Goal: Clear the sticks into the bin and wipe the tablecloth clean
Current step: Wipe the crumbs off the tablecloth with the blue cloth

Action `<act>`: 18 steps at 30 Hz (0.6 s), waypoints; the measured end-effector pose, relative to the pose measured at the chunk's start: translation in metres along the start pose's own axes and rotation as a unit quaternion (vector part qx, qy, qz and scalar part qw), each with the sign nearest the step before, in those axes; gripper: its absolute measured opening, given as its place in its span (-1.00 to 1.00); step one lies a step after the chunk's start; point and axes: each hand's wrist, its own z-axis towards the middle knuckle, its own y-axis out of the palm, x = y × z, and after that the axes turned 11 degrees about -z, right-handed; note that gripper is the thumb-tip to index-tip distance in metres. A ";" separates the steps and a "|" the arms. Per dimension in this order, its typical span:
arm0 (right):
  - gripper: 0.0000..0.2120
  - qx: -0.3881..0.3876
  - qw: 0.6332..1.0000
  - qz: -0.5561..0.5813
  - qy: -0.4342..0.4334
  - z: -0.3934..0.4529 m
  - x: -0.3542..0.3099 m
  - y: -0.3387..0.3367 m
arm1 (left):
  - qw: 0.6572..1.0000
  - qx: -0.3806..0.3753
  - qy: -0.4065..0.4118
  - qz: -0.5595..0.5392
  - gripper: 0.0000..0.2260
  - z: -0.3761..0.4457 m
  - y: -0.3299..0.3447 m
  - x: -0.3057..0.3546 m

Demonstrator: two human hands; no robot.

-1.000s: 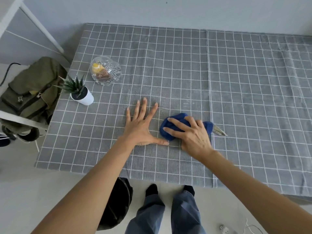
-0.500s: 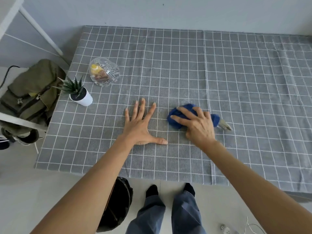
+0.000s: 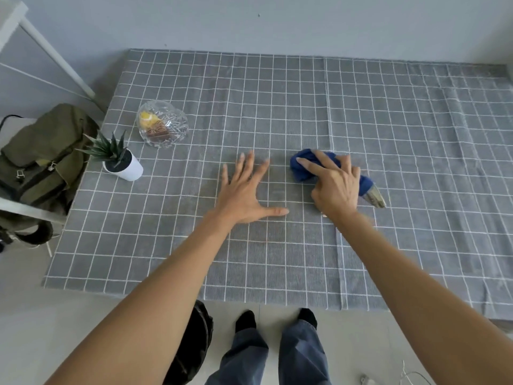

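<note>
The left hand (image 3: 244,198) lies flat, fingers spread, on the grey checked tablecloth (image 3: 361,112). Just right of it, the right hand (image 3: 334,187) presses a bunched blue cloth (image 3: 301,168) against the tablecloth, fingers curved over it.

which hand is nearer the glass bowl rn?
Left. The left hand lies flat on the tablecloth, right of the glass bowl and nearer the person. The right hand is farther right, pressing the blue cloth.
</note>
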 end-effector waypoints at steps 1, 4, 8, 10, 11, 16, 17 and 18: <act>-0.42 -0.001 1.000 -0.005 -0.015 0.004 -0.006 -0.001 | 1.000 -0.001 0.007 -0.002 0.12 0.009 0.000 0.007; -0.43 -0.024 0.996 -0.043 -0.076 0.006 -0.014 0.004 | 1.000 -0.013 0.006 0.003 0.14 0.026 0.003 0.015; -0.46 -0.002 0.994 -0.050 -0.102 0.005 -0.003 0.013 | 1.000 -0.008 -0.001 0.009 0.18 0.029 0.007 0.012; -0.47 -0.006 0.996 -0.048 -0.080 0.008 0.004 0.013 | 1.000 -0.008 0.001 0.005 0.18 0.030 0.007 0.011; -0.47 -0.010 0.997 -0.041 -0.060 0.010 0.006 0.013 | 1.000 -0.009 0.001 0.004 0.18 0.030 0.007 0.011; -0.51 0.015 0.996 0.001 -0.083 -0.008 0.002 0.013 | 1.000 -0.016 -0.007 0.011 0.21 0.030 0.007 0.012; -0.49 0.020 0.994 -0.001 -0.109 -0.009 0.004 0.013 | 1.000 -0.017 -0.008 0.010 0.21 0.031 0.007 0.013; -0.48 0.020 0.992 -0.006 -0.124 -0.007 0.008 0.012 | 1.000 -0.020 -0.010 0.009 0.21 0.031 0.006 0.014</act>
